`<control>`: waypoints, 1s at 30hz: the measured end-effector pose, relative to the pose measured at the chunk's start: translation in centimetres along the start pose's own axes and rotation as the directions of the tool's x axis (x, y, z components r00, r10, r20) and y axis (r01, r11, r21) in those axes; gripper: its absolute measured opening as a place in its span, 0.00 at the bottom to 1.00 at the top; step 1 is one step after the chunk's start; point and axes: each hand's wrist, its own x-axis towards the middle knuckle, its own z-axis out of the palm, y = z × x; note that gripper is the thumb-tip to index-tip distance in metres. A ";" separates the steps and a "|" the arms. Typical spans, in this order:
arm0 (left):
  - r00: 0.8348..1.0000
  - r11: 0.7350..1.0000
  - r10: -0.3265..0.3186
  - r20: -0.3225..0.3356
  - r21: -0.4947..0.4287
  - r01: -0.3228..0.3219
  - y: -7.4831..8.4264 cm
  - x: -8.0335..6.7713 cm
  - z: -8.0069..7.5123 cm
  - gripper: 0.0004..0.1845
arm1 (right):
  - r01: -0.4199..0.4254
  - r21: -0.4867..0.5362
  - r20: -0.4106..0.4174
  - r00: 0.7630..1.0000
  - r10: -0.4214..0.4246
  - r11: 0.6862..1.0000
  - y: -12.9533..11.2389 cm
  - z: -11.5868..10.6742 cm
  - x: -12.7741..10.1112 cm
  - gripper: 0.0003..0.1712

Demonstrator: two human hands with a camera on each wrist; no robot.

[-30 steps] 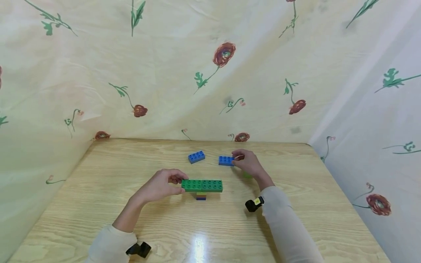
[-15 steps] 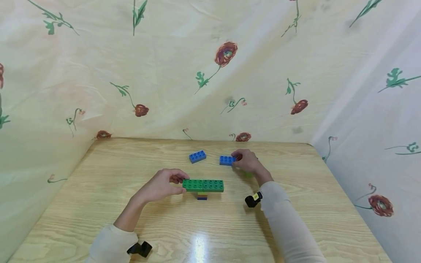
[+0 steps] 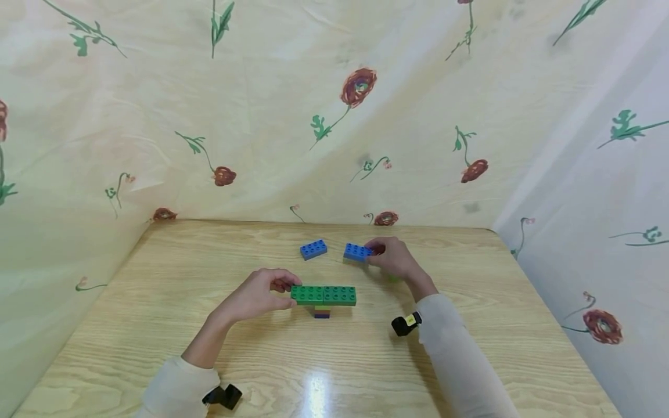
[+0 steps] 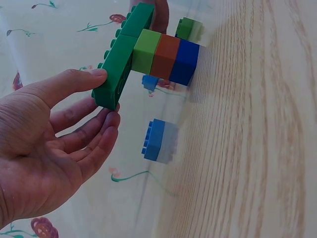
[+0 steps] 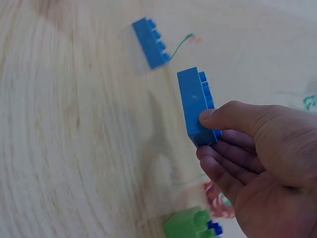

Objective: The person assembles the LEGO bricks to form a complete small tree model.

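Two green bricks, end to end atop a stack, meet the left hand, whose thumb and fingers pinch their near end. The right hand pinches one blue brick; another blue brick lies past its fingertips. The wrist's yellow label is unreadably small.

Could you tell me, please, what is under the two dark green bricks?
Directly under the dark green bricks is a light green block, then an orange block, then a dark blue block lowest. The surfaces where they meet are covered, so cannot be seen.
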 end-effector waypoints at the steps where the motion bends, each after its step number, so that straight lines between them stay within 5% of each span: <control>1: 1.000 1.000 0.000 0.000 0.001 0.000 0.0 0.0 0.0 0.18 | 0.009 0.008 -0.001 1.000 -0.009 1.000 -0.2 -0.1 -0.2 0.20; 18: 1.000 1.000 -0.006 -0.008 0.012 0.006 0.2 0.0 0.1 0.17 | 0.201 0.086 0.030 0.978 -0.205 0.976 -5.0 -0.6 -4.2 0.20; 30: 1.000 1.000 0.006 -0.013 0.019 -0.006 0.1 0.0 0.1 0.17 | 0.349 0.096 0.081 0.931 -0.357 0.932 -7.9 0.7 -6.6 0.17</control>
